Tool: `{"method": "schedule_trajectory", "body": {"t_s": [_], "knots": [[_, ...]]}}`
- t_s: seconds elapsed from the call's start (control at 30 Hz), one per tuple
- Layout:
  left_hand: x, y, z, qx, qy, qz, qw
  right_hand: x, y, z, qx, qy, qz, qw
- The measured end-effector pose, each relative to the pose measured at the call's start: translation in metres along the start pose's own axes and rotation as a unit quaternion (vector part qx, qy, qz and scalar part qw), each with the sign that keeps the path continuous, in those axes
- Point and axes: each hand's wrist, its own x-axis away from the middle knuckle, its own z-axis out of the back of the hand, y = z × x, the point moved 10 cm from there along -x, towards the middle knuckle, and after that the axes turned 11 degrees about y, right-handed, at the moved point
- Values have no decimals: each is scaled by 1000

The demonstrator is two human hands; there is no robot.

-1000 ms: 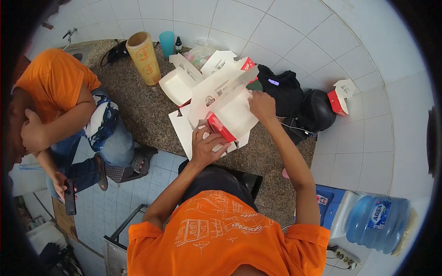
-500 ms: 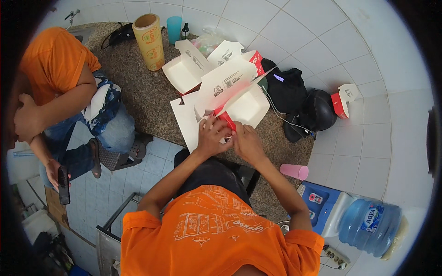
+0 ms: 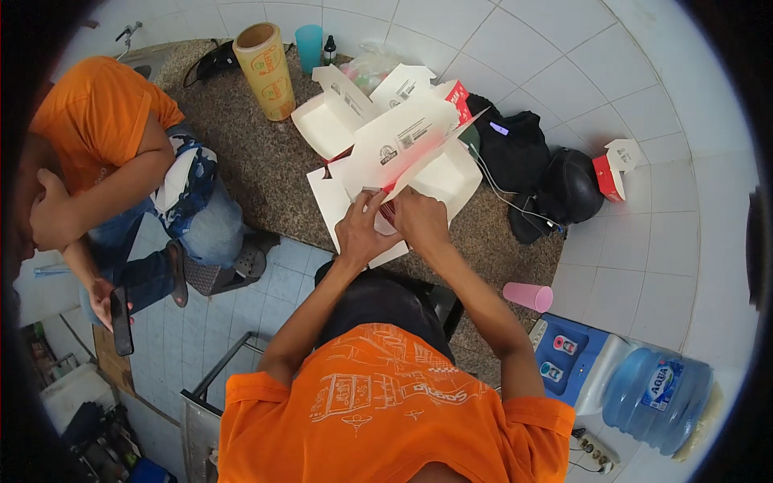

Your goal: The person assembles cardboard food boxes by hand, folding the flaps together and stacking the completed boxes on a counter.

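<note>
A partly folded red and white cardboard food box [image 3: 448, 179] lies on the granite counter in front of me, its printed lid flap raised. My left hand [image 3: 365, 232] is closed on the box's near left edge, fingertips at the red side panel. Close beside it, my right hand [image 3: 422, 220] bends its fingers down over the same near corner, hiding the fold beneath. White flat cardboard [image 3: 324, 191] lies under the box on the left. Behind stands another open white box [image 3: 324, 127] with a raised flap.
Behind the boxes are a yellow wrap roll [image 3: 267, 84], a teal cup [image 3: 308, 50] and a dark dropper bottle [image 3: 329, 51]. To the right are a black bag [image 3: 515, 153], a black cap [image 3: 570, 187] and a pink cup [image 3: 527, 296]. A seated person [image 3: 105, 145] holds a phone on the left.
My right hand has shifted forward over the near corner of the box, its fingers now more curled. My left hand stays at the near left edge. The whole view has shifted slightly.
</note>
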Motion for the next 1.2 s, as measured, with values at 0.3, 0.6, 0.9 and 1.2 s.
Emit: {"method": "schedule_trajectory", "body": {"t_s": [0.3, 0.6, 0.9, 1.2], "knots": [[4, -8, -6, -6, -36, 70, 997, 1, -8, -17, -6, -35, 24, 999], [10, 3, -13, 92, -17, 51, 994, -8, 21, 2, -106, 53, -35, 992], [10, 69, -24, 56, -70, -114, 989, -86, 191, -29, -117, -31, -188, 975], [22, 68, -42, 37, -75, -118, 990, -74, 192, -25, -128, 52, -93, 986]]}}
